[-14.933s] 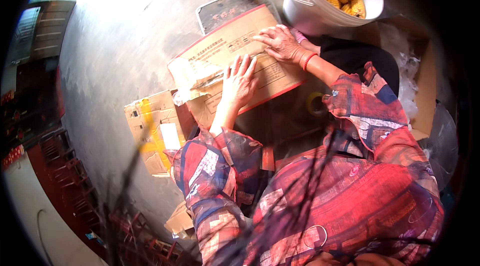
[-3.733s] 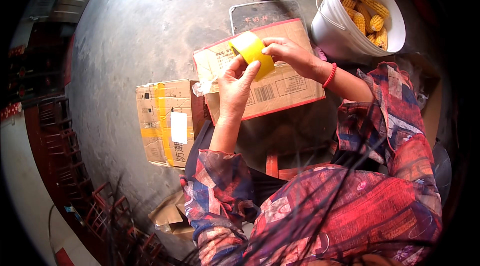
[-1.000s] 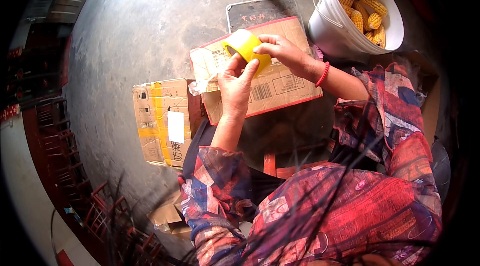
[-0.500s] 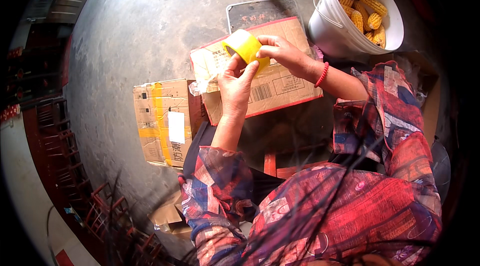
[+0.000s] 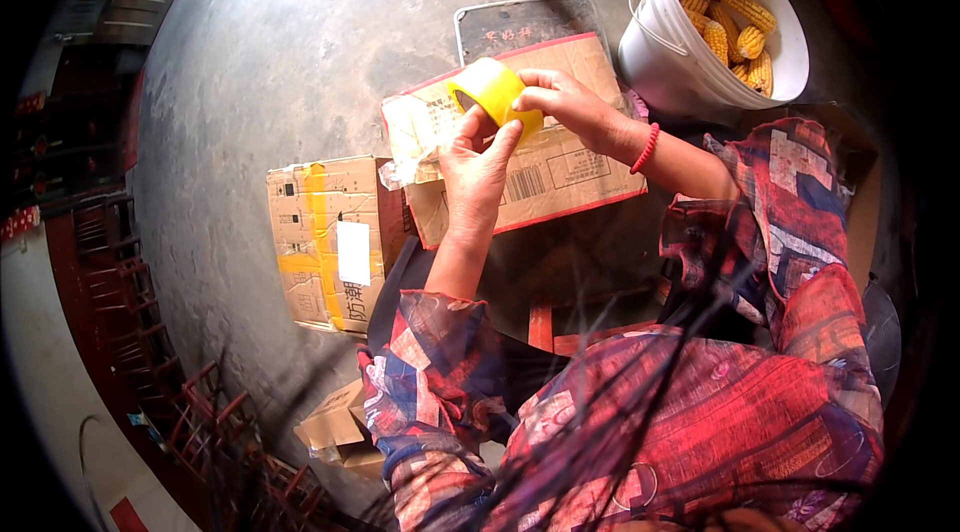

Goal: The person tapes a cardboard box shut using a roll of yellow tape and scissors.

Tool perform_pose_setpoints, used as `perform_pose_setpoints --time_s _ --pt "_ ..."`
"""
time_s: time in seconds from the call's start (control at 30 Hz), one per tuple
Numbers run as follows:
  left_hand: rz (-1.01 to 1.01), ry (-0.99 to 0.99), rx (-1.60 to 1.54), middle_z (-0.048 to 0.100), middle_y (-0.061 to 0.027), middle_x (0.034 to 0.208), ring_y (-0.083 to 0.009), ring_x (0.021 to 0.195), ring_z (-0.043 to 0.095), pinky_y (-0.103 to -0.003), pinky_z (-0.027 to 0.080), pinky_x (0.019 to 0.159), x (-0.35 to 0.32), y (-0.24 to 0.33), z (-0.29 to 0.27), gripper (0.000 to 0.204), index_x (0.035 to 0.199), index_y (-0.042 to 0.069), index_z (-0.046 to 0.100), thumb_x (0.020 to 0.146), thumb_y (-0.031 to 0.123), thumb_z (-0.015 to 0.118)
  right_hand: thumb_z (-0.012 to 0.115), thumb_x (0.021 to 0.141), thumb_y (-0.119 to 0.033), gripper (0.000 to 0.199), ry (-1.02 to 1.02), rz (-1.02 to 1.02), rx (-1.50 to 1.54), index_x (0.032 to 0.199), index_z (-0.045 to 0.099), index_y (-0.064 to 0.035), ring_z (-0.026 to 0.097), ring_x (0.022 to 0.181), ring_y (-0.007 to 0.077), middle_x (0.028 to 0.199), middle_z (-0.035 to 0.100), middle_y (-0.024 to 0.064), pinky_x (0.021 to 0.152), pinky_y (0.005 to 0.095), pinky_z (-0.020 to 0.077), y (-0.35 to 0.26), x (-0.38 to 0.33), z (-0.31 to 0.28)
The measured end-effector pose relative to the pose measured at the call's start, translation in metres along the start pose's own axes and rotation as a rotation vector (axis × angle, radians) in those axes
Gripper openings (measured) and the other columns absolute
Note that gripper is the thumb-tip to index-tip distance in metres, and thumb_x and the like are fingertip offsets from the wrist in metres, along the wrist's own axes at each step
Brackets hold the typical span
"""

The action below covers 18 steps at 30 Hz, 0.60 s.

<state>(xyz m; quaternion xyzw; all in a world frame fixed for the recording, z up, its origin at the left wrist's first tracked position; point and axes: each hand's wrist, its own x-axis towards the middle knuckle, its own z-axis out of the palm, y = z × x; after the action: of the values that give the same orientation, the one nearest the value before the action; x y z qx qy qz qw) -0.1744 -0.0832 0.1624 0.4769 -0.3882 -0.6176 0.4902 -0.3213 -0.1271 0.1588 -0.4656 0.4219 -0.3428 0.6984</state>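
Observation:
A yellow roll of tape is held up between both hands above a cardboard box with red edges. My right hand grips the roll from the right side. My left hand reaches up from below, its thumb and fingertips on the roll's lower edge. The box lies flat-topped in front of me, a strip of clear tape along its left end.
A white bucket of corn cobs stands at the upper right. A second, taped cardboard box lies on the concrete floor to the left. A dark metal tray sits behind the box. Smaller cardboard pieces lie lower left.
Earlier both hands pressed flat on the box top. Since then they have lifted the yellow tape roll; over the last second the hands only shifted slightly on it.

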Motion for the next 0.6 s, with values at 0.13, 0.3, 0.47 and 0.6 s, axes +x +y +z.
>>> perform_pose_setpoints --time_s 0.13,0.3,0.47,0.6 --pt "-0.009 -0.018 -0.028 0.061 -0.0073 0.101 -0.0124 0.093 0.057 -0.025 0.044 0.083 0.002 0.002 -0.001 0.032 0.111 -0.002 0.055 0.081 0.007 0.061 0.051 0.080 -0.023 0.030 -0.044 0.063 -0.007 0.100 0.057 -0.0023 0.053 0.084 0.0104 0.090 0.059 0.0031 0.077 0.0259 0.0409 0.002 0.002 -0.010" --pt "-0.045 -0.001 -0.075 0.061 -0.0073 0.097 -0.0133 0.087 0.059 -0.025 0.047 0.077 0.005 0.000 -0.005 0.026 0.106 -0.001 0.057 0.084 0.014 0.060 0.047 0.086 -0.029 0.029 -0.006 0.052 0.031 0.098 0.056 -0.0039 0.053 0.081 0.0102 0.089 0.057 0.0025 0.075 0.0259 0.0413 -0.001 0.000 -0.004" --pt "-0.145 0.073 -0.170 0.062 -0.0040 0.083 -0.0091 0.071 0.059 -0.024 0.050 0.065 0.007 0.004 -0.015 0.021 0.095 0.000 0.061 0.086 0.018 0.058 0.043 0.088 -0.031 0.031 -0.085 0.031 0.027 0.096 0.056 -0.0040 0.053 0.078 0.0099 0.087 0.057 0.0024 0.071 0.0252 0.0422 0.005 0.000 -0.001" --pt "-0.188 0.118 -0.227 0.062 -0.0031 0.079 -0.0095 0.066 0.058 -0.025 0.050 0.062 0.008 0.009 -0.011 0.018 0.091 0.001 0.061 0.086 0.018 0.057 0.043 0.089 -0.031 0.031 -0.103 0.021 0.041 0.098 0.056 -0.0049 0.053 0.081 0.0100 0.089 0.056 0.0020 0.073 0.0253 0.0421 0.000 -0.003 -0.002"
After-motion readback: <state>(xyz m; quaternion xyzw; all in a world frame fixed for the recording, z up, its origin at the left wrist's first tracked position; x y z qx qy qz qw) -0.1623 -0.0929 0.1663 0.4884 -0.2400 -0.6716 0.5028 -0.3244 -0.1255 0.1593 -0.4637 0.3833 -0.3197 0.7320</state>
